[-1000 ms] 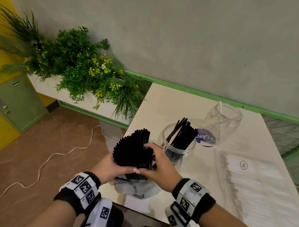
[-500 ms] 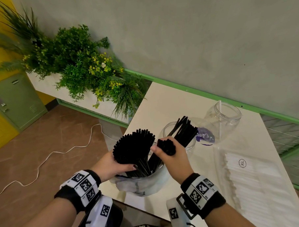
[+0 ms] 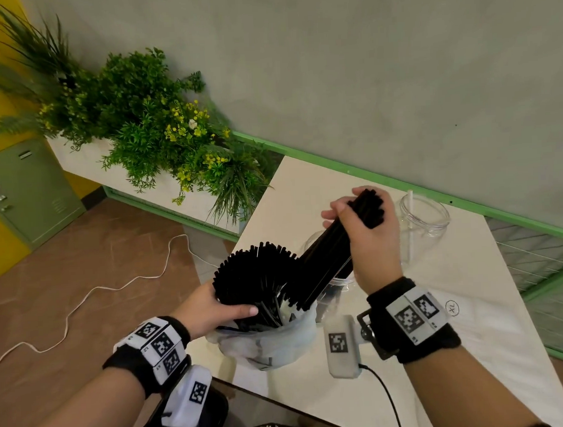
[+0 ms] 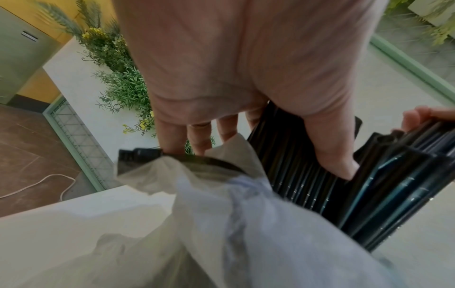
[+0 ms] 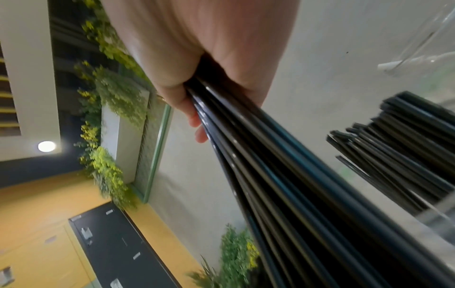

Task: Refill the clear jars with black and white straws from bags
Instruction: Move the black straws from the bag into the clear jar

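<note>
nearest the camera, wrist bands with printed markers (image 3: 161, 343) are seen on both forearms. the left hand (image 3: 210, 308) is wrapped around the fanned mass of black straws (image 3: 255, 279) standing in a crumpled translucent bag (image 3: 273, 346) at the near edge of the white table (image 3: 305, 193); in the left wrist view the thumb (image 4: 329, 148) is pressed on the straws just above the bag's mouth. the right hand (image 3: 368, 241) is clenched around a separate bundle of black straws (image 3: 327, 259), held tilted, its lower end still at the bag's mouth and its upper end protruding past the fingers. behind this bundle a clear jar (image 3: 341, 280) is partly hidden; black straws inside it are visible in the right wrist view. to the right, a flat clear bag of white straws (image 3: 492, 349) marked "xl" is lying on the table. farther back, a second clear jar (image 3: 425, 216) is standing with a single white straw (image 3: 410, 217) in it. beyond the table's left corner, a white planter with green foliage and yellow flowers (image 3: 160, 128) is set against the wall.
</note>
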`<state>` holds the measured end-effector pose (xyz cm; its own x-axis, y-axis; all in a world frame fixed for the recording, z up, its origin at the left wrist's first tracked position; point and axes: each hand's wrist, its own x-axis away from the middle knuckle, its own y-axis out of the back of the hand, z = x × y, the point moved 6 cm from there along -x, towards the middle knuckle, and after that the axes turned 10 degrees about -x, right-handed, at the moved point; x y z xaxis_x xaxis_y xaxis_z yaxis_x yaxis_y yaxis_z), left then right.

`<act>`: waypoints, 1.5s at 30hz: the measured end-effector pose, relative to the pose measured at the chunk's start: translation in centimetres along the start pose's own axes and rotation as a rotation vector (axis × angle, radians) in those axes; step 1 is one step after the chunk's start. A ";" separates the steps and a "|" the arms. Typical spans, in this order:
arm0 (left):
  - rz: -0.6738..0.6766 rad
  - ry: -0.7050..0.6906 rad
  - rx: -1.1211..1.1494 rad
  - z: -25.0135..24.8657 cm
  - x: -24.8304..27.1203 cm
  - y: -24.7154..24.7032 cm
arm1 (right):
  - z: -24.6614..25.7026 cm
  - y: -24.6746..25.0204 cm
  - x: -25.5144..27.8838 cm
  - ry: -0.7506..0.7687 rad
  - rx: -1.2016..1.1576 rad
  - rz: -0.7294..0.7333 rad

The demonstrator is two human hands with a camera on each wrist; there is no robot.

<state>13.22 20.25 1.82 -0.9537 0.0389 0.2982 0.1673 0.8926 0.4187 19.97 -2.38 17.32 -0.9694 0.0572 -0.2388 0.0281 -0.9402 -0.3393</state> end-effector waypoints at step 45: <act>-0.015 0.044 -0.037 0.1 -0.5 0.4 | -8.8 6.1 -2.7 0.136 0.742 0.167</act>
<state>13.72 20.62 1.73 -0.9445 0.0056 0.3285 0.1632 0.8757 0.4544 24.87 -5.27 7.89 -0.9267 -0.1100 -0.3593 -0.0456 -0.9162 0.3981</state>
